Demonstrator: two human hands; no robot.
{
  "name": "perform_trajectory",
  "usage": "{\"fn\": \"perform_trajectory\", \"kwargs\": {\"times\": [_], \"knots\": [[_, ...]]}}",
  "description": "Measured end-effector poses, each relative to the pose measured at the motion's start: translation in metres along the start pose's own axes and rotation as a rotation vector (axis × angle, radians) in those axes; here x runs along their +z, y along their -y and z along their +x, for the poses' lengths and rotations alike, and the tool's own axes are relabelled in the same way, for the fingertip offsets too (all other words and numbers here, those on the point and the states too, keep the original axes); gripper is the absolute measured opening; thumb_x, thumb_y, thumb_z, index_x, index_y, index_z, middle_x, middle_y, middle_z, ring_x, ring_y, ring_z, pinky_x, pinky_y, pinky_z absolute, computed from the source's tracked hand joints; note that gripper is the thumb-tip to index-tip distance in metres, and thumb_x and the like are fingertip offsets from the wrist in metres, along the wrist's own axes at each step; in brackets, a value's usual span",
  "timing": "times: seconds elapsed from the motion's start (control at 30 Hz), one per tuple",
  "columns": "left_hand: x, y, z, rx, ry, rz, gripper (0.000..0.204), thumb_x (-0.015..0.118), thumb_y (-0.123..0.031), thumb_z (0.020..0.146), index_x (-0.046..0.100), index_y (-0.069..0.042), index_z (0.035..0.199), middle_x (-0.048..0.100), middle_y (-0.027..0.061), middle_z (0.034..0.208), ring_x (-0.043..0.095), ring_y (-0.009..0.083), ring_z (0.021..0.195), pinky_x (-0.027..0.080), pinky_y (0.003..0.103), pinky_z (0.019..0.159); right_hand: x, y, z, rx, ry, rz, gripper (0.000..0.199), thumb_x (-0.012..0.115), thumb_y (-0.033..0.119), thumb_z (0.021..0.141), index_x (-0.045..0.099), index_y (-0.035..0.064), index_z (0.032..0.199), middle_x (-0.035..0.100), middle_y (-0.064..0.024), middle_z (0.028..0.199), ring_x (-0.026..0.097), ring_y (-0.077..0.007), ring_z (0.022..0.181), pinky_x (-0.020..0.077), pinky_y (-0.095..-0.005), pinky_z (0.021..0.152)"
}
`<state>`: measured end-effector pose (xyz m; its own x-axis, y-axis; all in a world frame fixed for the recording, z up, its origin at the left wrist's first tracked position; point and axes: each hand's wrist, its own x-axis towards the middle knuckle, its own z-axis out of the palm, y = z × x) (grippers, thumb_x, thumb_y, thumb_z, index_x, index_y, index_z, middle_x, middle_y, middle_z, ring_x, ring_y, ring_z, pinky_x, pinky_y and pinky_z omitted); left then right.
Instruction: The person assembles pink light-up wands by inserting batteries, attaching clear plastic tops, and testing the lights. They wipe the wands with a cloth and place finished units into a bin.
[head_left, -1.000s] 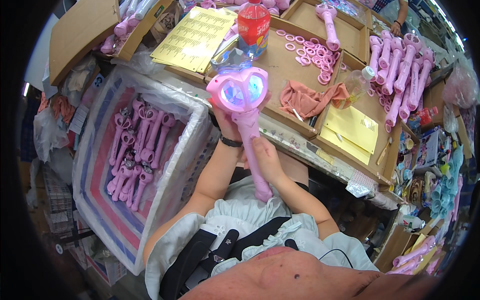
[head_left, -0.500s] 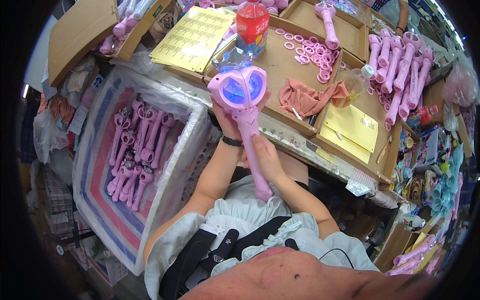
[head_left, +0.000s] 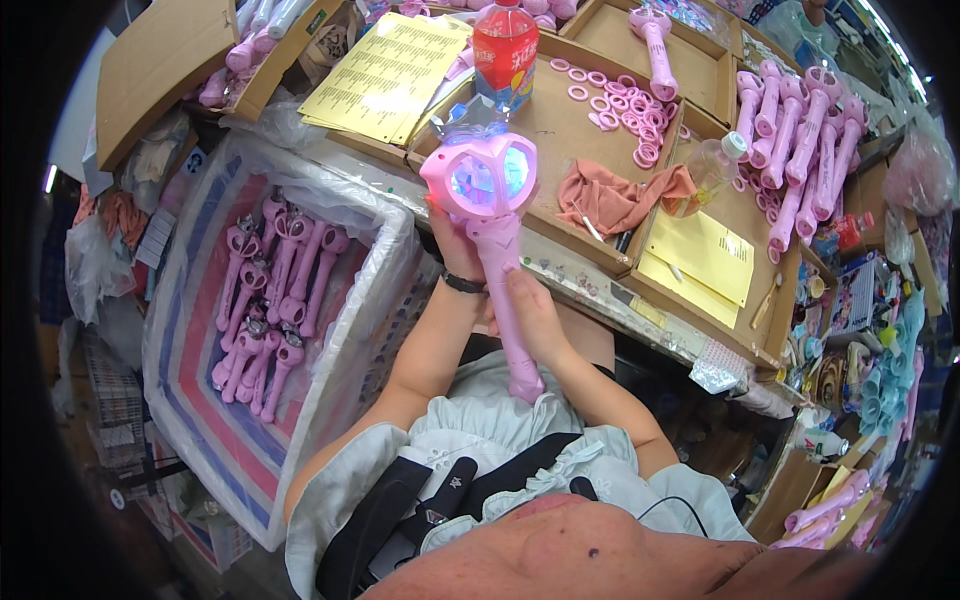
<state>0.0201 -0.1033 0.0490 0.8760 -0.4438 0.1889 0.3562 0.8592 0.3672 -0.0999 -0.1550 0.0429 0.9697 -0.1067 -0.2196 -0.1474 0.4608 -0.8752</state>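
A pink toy light wand [head_left: 497,262] stands tilted in front of me, its round head lit pale blue and white behind clear windows. A clear crown tops the head. Just under the head, my left hand [head_left: 458,245] is wrapped round the wand's neck, partly hidden behind it. My right hand [head_left: 533,315] grips the handle lower down, the thumb lying along its side. The handle's end rests close to my lap. To my left, a striped, plastic-lined basket [head_left: 190,420] holds several similar pink wands [head_left: 290,270].
Cardboard trays on the bench hold pink rings [head_left: 630,105], an orange cloth [head_left: 610,198] and yellow paper [head_left: 700,260]. A red-labelled bottle [head_left: 504,50] stands at the far edge of my wand. More pink wands [head_left: 800,140] are piled at right, beside a clear bottle [head_left: 708,172].
The wand's light has gone from deep blue to paler, whiter blue, and its head has turned slightly. Both hands keep their hold. At the far right, another person's arm has mostly withdrawn.
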Motion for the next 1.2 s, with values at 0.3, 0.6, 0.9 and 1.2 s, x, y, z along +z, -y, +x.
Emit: {"fn": "perform_trajectory", "kwargs": {"times": [0.3, 0.6, 0.9, 1.2], "knots": [[-0.002, 0.000, 0.001, -0.091, 0.026, -0.036, 0.088, 0.047, -0.072, 0.080, 0.031, -0.011, 0.141, 0.044, 0.0160, 0.137, 0.048, 0.0398, 0.120, 0.028, 0.061, 0.107, 0.001, 0.001, 0.001, -0.007, -0.018, -0.017, 0.045, 0.037, 0.045, 0.099, 0.051, 0.0026, 0.099, 0.058, -0.0075, 0.071, 0.056, -0.0127, 0.052, 0.0465, -0.0230, 0.048], [-0.002, 0.001, 0.000, -0.122, 0.007, -0.079, 0.092, 0.045, -0.074, 0.079, 0.030, -0.009, 0.141, 0.046, 0.0154, 0.135, 0.050, 0.0394, 0.117, 0.030, 0.059, 0.107, 0.001, 0.001, 0.001, 0.032, -0.027, 0.011, 0.044, 0.036, 0.045, 0.099, 0.051, 0.0029, 0.098, 0.057, -0.0072, 0.070, 0.056, -0.0130, 0.052, 0.0469, -0.0232, 0.049], [0.002, -0.013, 0.008, -0.078, -0.084, 0.323, 0.061, 0.060, -0.047, 0.088, 0.040, -0.007, 0.130, 0.053, 0.0061, 0.118, 0.056, 0.0181, 0.103, 0.048, 0.031, 0.084, -0.002, 0.010, 0.020, -0.261, -0.180, -0.058, 0.056, 0.057, 0.024, 0.093, 0.026, -0.0006, 0.133, 0.046, -0.0171, 0.118, 0.060, -0.0179, 0.082, 0.0518, -0.0286, 0.068], [0.030, -0.010, -0.001, 0.115, -0.101, 0.492, 0.069, 0.069, -0.021, 0.085, 0.027, -0.004, 0.137, 0.046, 0.0111, 0.127, 0.049, 0.0182, 0.114, 0.044, 0.034, 0.094, 0.007, 0.035, 0.038, -0.658, -0.312, -0.560, 0.089, 0.070, 0.009, 0.078, 0.014, 0.0027, 0.147, 0.028, -0.0184, 0.142, 0.038, -0.0278, 0.127, 0.0407, -0.0374, 0.098]]}}
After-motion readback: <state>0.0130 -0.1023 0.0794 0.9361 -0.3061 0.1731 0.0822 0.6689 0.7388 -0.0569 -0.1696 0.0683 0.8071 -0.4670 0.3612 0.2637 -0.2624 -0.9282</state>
